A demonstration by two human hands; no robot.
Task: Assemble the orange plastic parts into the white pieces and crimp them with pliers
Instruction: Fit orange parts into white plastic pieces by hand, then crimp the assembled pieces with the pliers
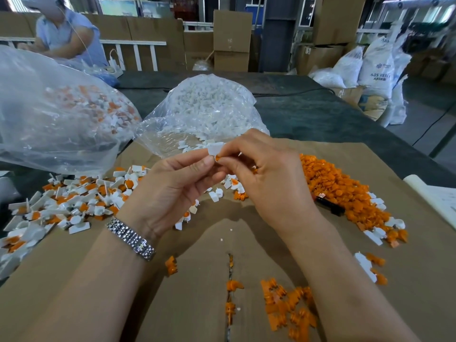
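Observation:
Above the cardboard sheet (pixel 74 255), my left hand (pixel 170 188) pinches a small white piece (pixel 215 148) between thumb and fingers. My right hand (pixel 269 178) pinches an orange plastic part (pixel 218 157) right under the white piece, touching it. A heap of loose orange parts (pixel 340 186) lies to the right of my hands. A pile of assembled white-and-orange pieces (pixel 74 201) lies to the left. The dark pliers (pixel 329 206) lie at the heap's near edge, partly hidden behind my right wrist.
An open clear bag of white pieces (pixel 204 109) stands behind my hands. A larger clear bag with assembled pieces (pixel 61 112) is at the left. More orange parts (pixel 288 307) lie scattered near me. Another person (pixel 66 35) sits at the far left. Cardboard boxes and white sacks stand behind.

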